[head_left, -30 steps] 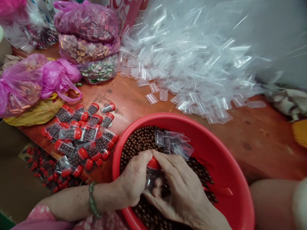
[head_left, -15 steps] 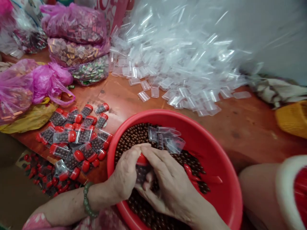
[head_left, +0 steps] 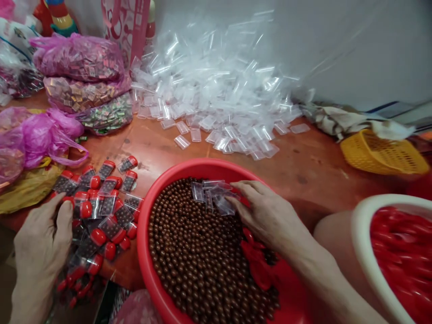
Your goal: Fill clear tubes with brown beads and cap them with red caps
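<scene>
My left hand is over the left edge of a pile of filled clear cases, each with a red cap and dark beads inside. Its thumb and index finger are slightly apart, and I see nothing held between them. My right hand reaches into a red basin of shiny brown beads. Its fingertips, spread apart, touch or nearly touch the right side of a few empty clear plastic sleeves lying on the beads. Red plastic pieces lie below that hand in the basin.
A large heap of clear sleeves lies against the wall. Pink bags of small pieces are stacked at the back left. On the right stand a yellow basket and a pale bucket of red parts.
My hands were together over the basin around a red-capped case. Now they are apart, left over the filled pile, right at the loose sleeves. The view has shifted right.
</scene>
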